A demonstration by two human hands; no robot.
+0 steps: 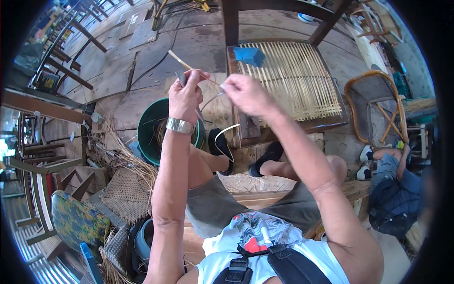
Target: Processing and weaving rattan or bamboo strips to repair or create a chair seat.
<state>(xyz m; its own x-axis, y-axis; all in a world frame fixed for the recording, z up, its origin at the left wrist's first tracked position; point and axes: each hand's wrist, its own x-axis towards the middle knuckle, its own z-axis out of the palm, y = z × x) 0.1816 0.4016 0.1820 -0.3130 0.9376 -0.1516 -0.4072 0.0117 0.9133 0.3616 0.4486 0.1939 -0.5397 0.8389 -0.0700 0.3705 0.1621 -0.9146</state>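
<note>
My left hand [186, 97], a metal watch on its wrist, is closed over the green bucket [143, 128]. It grips a pale cane strip [180, 60] and a grey, blade-like tool [181, 78] whose full shape the fingers hide. Somewhat blurred, my right hand [246, 94] pinches the same strip farther along, to the right. Between the hands the strip runs slanting, and a thin curved length hangs below. Beyond my right hand stands a wooden chair seat [293, 78] strung with rows of pale cane. A blue piece [249, 56], perhaps folded cloth, lies on its far left corner.
Loose cane strips [127, 163] spill beside the bucket at my left. A camouflage-patterned cushion [78, 220] and wooden chair frames [47, 151] stand farther left. At the right are a rattan-framed chair [350, 90] and another seated person [395, 189]. Wooden planks cover the floor.
</note>
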